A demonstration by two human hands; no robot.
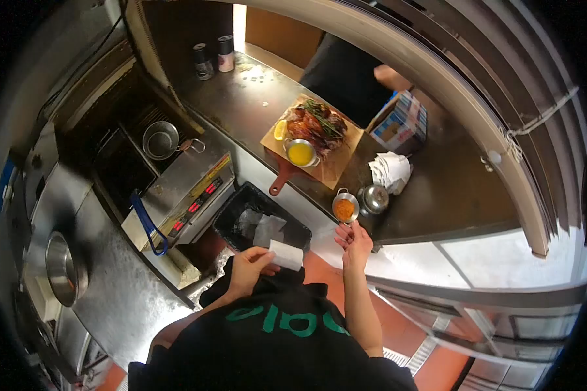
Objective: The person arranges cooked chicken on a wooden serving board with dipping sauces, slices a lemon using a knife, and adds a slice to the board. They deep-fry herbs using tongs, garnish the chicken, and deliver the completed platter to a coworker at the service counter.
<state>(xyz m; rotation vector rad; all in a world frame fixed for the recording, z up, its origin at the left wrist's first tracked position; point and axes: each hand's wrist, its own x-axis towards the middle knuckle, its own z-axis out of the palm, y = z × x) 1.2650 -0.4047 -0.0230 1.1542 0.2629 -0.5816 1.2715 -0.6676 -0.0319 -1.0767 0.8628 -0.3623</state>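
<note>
Between the thumb and fingers of my left hand (250,267) is a folded white paper napkin (285,255), above a black bin. My right hand (355,247) pinches the near handle of a small metal sauce cup (344,207) with orange contents, at the counter's front edge. Whether the cup rests on the counter or is lifted, I cannot tell. Beside it are a round metal container (374,199) and a stack of white napkins (391,172). Further back, a paper-lined wooden board (282,178) carries roasted meat (311,125) with herbs, a lemon piece (280,130) and a cup of yellow sauce (301,153).
A fryer (192,202) with a blue handle (149,225) and a strainer (160,140) stands at left. The black bin (222,218) sits below the counter. A metal bowl (65,268) is far left. Behind the counter are a person's hand (392,78), a box (407,124) and two cans (225,53).
</note>
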